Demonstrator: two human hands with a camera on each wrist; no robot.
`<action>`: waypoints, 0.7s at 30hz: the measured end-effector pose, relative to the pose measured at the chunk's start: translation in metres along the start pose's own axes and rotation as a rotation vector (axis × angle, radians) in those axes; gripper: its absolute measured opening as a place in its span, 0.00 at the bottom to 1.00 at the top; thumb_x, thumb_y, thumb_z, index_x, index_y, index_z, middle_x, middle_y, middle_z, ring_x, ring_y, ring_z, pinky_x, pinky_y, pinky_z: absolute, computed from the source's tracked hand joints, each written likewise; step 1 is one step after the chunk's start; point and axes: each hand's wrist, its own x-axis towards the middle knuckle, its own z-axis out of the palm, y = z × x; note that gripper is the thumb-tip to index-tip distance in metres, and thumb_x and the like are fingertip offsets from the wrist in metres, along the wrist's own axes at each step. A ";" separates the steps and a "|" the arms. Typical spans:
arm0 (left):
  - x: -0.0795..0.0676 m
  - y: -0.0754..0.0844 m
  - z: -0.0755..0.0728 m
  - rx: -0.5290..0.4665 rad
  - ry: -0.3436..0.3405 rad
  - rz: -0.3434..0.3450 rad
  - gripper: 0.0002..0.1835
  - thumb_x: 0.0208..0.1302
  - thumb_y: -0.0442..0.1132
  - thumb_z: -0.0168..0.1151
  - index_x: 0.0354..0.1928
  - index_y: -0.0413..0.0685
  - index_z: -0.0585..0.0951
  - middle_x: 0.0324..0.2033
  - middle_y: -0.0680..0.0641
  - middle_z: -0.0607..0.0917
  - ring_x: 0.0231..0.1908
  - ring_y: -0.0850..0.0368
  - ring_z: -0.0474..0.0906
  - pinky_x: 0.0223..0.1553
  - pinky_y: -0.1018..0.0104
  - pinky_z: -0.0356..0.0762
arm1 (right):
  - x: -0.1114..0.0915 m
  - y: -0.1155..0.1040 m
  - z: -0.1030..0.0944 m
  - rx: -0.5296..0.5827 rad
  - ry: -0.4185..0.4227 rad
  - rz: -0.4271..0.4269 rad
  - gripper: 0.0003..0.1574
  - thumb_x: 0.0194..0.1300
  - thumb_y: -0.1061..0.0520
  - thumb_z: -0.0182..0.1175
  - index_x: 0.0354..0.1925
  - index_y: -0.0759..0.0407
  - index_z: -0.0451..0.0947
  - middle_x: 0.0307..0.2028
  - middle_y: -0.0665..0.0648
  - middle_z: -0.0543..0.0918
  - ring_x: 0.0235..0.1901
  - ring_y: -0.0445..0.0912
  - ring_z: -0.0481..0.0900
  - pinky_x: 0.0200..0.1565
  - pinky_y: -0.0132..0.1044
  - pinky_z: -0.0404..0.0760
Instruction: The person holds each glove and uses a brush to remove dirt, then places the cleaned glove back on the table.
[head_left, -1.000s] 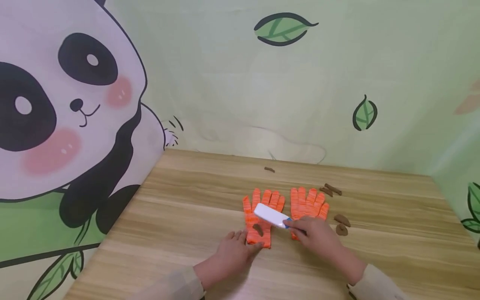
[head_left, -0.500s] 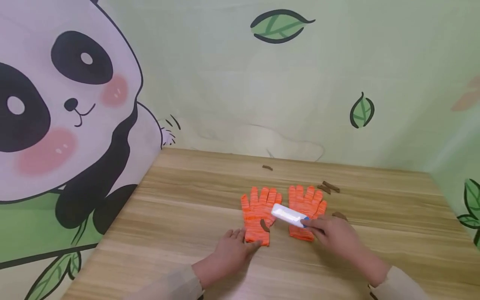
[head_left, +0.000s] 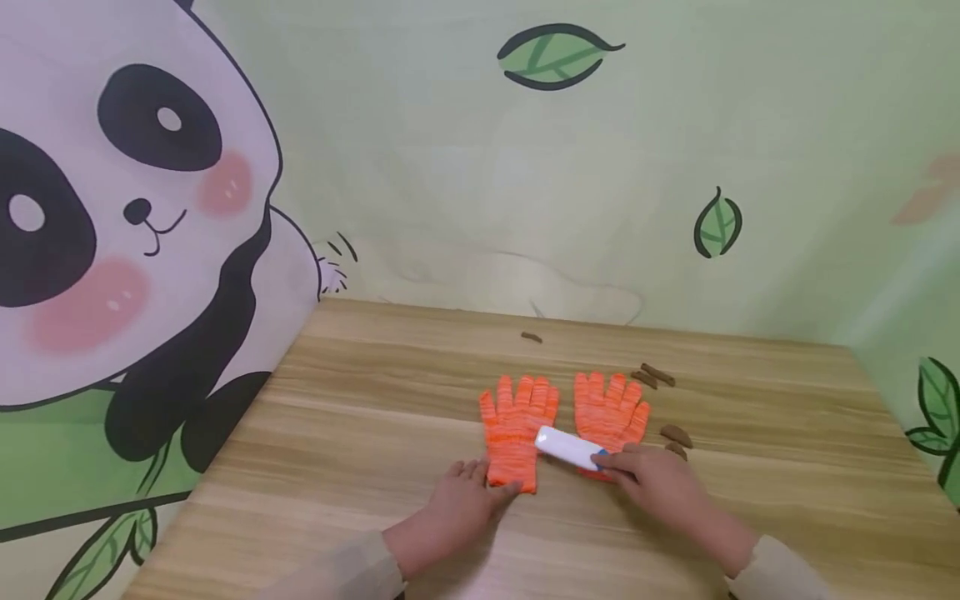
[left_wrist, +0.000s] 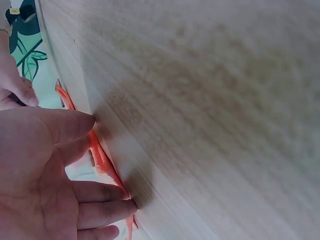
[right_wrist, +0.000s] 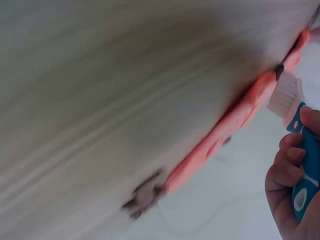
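Two orange knit gloves lie flat on the wooden table, a left-side glove [head_left: 510,458] and a right-side glove [head_left: 603,412]. My left hand [head_left: 461,504] rests at the cuff of the left-side glove, thumb across its lower edge and fingers extended beside it. In my right hand [head_left: 663,483] I grip a brush [head_left: 568,450] by its blue handle [right_wrist: 306,172], fingers curled round it. Its white head spans the gap between the gloves, with the pale bristles [right_wrist: 284,97] facing down. A small dark piece [right_wrist: 279,71] sits at the bristle tips in the right wrist view.
Several brown clay-like pieces lie about: a strip [head_left: 531,337] behind the gloves, two strips [head_left: 657,375] behind the right-side glove, and two rounded bits [head_left: 677,435] beside my right hand. A green wall cloth [head_left: 420,208] printed with a panda borders the wooden table [head_left: 375,392].
The brush swept rightward off the left-side glove, lifted over towards the right-side one, then came back slightly left. The brown piece on the left-side glove shifted right and no longer shows there. My left hand stayed put.
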 end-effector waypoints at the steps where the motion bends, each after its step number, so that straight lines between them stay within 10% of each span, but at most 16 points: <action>1: 0.000 -0.001 0.000 -0.007 -0.002 -0.002 0.21 0.78 0.51 0.51 0.70 0.74 0.75 0.65 0.39 0.81 0.67 0.45 0.78 0.68 0.50 0.75 | -0.002 0.002 -0.004 -0.001 0.030 0.018 0.14 0.62 0.59 0.71 0.47 0.50 0.91 0.27 0.46 0.87 0.23 0.31 0.67 0.25 0.27 0.66; 10: 0.009 -0.008 -0.004 -0.012 0.080 0.011 0.20 0.68 0.56 0.65 0.59 0.64 0.83 0.51 0.48 0.89 0.54 0.50 0.85 0.65 0.49 0.77 | -0.005 0.012 -0.028 0.015 0.105 0.133 0.15 0.63 0.59 0.71 0.48 0.53 0.90 0.32 0.48 0.89 0.24 0.34 0.64 0.28 0.29 0.65; 21: 0.032 0.000 -0.009 0.194 0.173 0.128 0.04 0.66 0.45 0.67 0.34 0.58 0.86 0.28 0.57 0.84 0.28 0.63 0.76 0.33 0.72 0.70 | -0.017 0.011 -0.026 0.071 0.173 0.117 0.14 0.58 0.62 0.74 0.45 0.53 0.91 0.28 0.46 0.79 0.24 0.30 0.62 0.26 0.27 0.66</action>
